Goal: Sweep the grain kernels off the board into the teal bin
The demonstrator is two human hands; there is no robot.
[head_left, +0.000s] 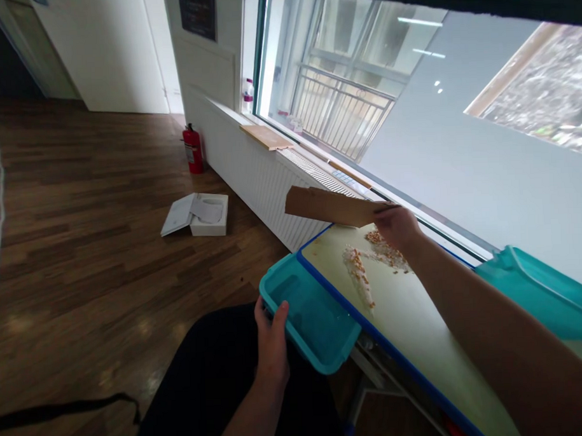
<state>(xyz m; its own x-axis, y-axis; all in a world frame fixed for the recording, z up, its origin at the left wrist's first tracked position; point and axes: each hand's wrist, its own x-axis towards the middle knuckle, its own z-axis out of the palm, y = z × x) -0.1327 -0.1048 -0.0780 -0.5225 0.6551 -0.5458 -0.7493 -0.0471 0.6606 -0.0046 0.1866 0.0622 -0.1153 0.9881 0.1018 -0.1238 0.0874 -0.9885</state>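
Observation:
My left hand (272, 338) grips the near rim of a teal plastic bin (308, 313) held against the left edge of a pale desk (418, 315) with a blue border. My right hand (397, 229) is closed on one end of a brown cardboard piece (331, 206), which is raised above the desk's far corner and sticks out to the left. Just below that hand, small tan and reddish crumbs (364, 266) lie in a line and a patch on the desktop.
A teal dustpan-like scoop (537, 292) rests on the desk at the right. On the wooden floor lie an open white box (198, 213) and a red fire extinguisher (192, 149) beside a white radiator cover (265, 174) under the big window. A black strap (63, 410) lies near left.

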